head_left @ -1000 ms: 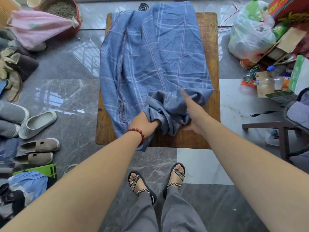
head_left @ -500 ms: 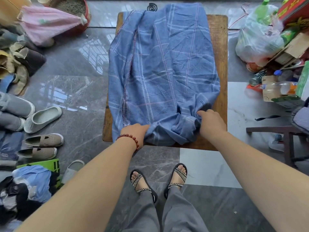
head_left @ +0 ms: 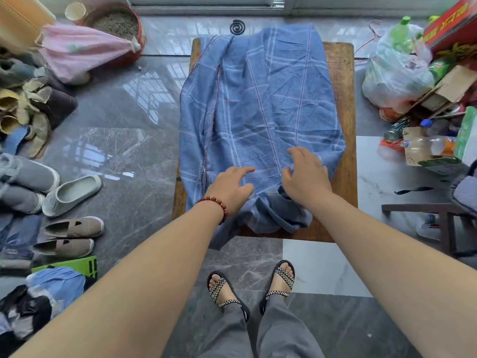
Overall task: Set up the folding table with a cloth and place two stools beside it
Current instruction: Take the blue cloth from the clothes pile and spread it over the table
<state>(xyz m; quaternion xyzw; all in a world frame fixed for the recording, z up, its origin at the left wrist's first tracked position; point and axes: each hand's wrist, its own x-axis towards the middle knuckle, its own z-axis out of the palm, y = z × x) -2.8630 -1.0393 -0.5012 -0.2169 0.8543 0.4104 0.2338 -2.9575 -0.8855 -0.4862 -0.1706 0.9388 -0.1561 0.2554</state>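
Observation:
A blue plaid cloth lies lengthwise over the low wooden table, crumpled and bunched at the near edge, one corner hanging off the front left. The table's right strip and near right corner stay bare. My left hand, with a red bead bracelet at the wrist, rests on the cloth near the front edge with fingers stretched out. My right hand lies just to its right on the cloth, fingers loosely spread, gripping nothing that I can see. A dark wooden stool stands partly in view at the right.
Shoes and slippers crowd the floor at the left, with a pink bag behind them. A full plastic bag, boxes and bottles pile up at the right. My sandalled feet stand on the tiles just before the table.
Both hands let go of the bunched near edge of the cloth and moved a little forward onto its flat part, fingers now spread. The bunch stays at the front edge.

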